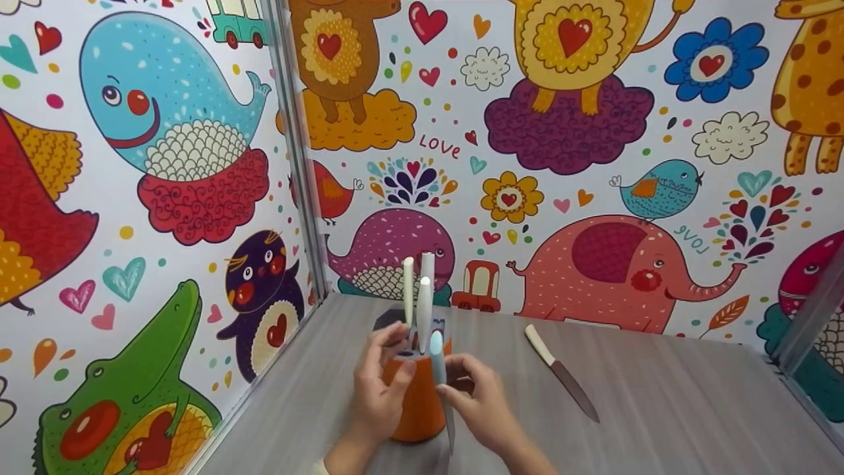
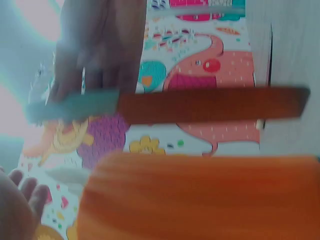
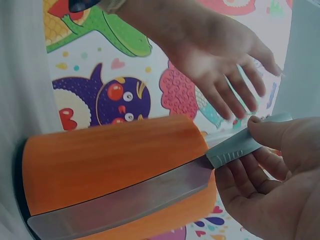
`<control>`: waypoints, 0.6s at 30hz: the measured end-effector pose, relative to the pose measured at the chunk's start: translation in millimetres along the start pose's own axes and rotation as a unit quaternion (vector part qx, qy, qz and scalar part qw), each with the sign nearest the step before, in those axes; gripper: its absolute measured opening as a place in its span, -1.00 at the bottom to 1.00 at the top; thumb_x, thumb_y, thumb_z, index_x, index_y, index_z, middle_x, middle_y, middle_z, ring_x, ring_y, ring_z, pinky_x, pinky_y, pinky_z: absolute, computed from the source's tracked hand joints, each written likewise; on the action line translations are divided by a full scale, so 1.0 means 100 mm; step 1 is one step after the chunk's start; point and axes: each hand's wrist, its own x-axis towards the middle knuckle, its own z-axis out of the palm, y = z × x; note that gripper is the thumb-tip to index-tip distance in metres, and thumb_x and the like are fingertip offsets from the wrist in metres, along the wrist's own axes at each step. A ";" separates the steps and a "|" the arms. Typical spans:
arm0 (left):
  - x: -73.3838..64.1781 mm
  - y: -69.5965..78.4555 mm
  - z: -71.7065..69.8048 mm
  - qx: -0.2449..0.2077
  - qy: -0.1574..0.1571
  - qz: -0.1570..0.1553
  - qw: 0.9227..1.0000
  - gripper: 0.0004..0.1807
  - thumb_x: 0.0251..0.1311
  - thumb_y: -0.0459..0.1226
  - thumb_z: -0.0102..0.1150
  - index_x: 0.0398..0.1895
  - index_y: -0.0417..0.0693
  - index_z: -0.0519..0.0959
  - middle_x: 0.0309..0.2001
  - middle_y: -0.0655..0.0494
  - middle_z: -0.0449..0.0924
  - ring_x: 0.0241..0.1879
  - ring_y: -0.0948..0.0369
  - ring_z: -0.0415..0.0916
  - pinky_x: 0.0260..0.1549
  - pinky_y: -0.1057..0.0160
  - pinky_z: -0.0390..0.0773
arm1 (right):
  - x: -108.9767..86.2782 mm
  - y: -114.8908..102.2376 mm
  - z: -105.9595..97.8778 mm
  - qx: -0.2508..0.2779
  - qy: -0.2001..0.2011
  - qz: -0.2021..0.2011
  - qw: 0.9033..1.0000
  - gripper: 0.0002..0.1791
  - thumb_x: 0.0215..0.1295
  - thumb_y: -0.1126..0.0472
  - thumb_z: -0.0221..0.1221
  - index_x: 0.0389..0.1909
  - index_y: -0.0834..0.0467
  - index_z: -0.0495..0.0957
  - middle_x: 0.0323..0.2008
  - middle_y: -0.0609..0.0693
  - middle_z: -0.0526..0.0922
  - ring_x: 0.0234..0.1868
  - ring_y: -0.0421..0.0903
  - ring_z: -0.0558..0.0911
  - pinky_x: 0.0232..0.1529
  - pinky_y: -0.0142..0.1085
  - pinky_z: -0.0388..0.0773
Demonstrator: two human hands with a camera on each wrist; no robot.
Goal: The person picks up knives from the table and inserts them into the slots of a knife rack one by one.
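The right hand [image 1: 484, 406] pinches the pale blue handle of a knife [image 1: 440, 382] between thumb and curled fingers. The knife hangs nearly upright in the head view, handle up, blade pointing down in front of the orange knife holder [image 1: 412, 402]. In the right wrist view the blade [image 3: 125, 200] lies flat along the holder's side wall, so its long axis runs parallel to the holder's height; the tip sits low, near the base, well below the slots on top.

The left hand [image 1: 379, 389] is at the holder's left side, fingers straight and spread, just beside the rim; whether they touch it cannot be told. The right hand is the nearer to the knife; the left is the nearer to the holder.

Three white handles [image 1: 419, 290] stand upright in the holder. A second knife [image 1: 560, 373] with a cream handle lies flat on the grey table [image 1: 692, 409], well apart to the right, blade pointing toward the person.

Readable writing: the word "LOVE" [image 1: 439, 146] on the wall print. No brand is legible on the knives or holder.
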 end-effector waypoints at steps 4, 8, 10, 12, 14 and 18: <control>-0.05 0.10 0.09 0.014 -0.052 -0.061 0.997 -0.52 0.44 -0.39 0.23 0.39 -0.19 0.46 0.26 -0.10 0.60 0.25 0.13 0.60 0.30 0.23 0.63 | -0.03 -0.01 0.07 -0.006 -0.003 -0.016 1.000 -0.68 0.45 0.18 0.36 0.11 0.24 0.60 -0.03 0.11 0.72 -0.08 -0.12 0.70 0.05 -0.38 0.73; -0.07 0.12 0.14 0.019 -0.083 -0.094 0.992 -0.56 0.48 -0.31 0.23 0.35 -0.25 0.49 0.25 -0.13 0.60 0.23 0.07 0.62 0.30 0.23 0.62 | -0.05 -0.03 0.11 -0.018 0.000 -0.026 1.000 -0.70 0.45 0.19 0.36 0.08 0.23 0.62 -0.04 0.11 0.72 -0.09 -0.16 0.70 0.04 -0.40 0.72; -0.07 0.11 0.15 0.017 -0.095 -0.102 0.990 -0.59 0.49 -0.30 0.23 0.31 -0.27 0.51 0.23 -0.18 0.61 0.23 0.01 0.63 0.30 0.27 0.61 | -0.05 -0.03 0.13 -0.021 0.002 -0.027 0.999 -0.71 0.45 0.20 0.36 0.08 0.23 0.62 -0.05 0.11 0.71 -0.09 -0.17 0.70 0.04 -0.40 0.72; -0.08 0.10 0.16 0.012 -0.104 -0.106 0.989 -0.62 0.51 -0.29 0.21 0.28 -0.28 0.53 0.21 -0.19 0.61 0.22 -0.05 0.62 0.30 0.29 0.60 | -0.06 -0.04 0.13 -0.021 0.006 -0.028 0.999 -0.72 0.45 0.22 0.36 0.07 0.23 0.62 -0.05 0.11 0.71 -0.08 -0.17 0.70 0.04 -0.40 0.72; -0.08 0.08 0.17 0.008 -0.110 -0.110 0.988 -0.64 0.52 -0.27 0.21 0.27 -0.25 0.56 0.20 -0.15 0.62 0.21 -0.02 0.62 0.29 0.31 0.60 | -0.06 -0.04 0.14 -0.018 0.011 -0.030 0.999 -0.73 0.45 0.23 0.35 0.08 0.22 0.63 -0.04 0.10 0.71 -0.07 -0.17 0.71 0.05 -0.40 0.71; -0.10 0.06 0.18 -0.004 -0.118 -0.102 0.988 -0.66 0.54 -0.28 0.19 0.27 -0.20 0.58 0.16 -0.12 0.62 0.16 0.11 0.63 0.25 0.30 0.64 | -0.07 -0.04 0.15 -0.014 0.027 -0.041 0.999 -0.72 0.46 0.20 0.35 0.08 0.22 0.63 -0.03 0.10 0.72 -0.06 -0.20 0.72 0.04 -0.42 0.71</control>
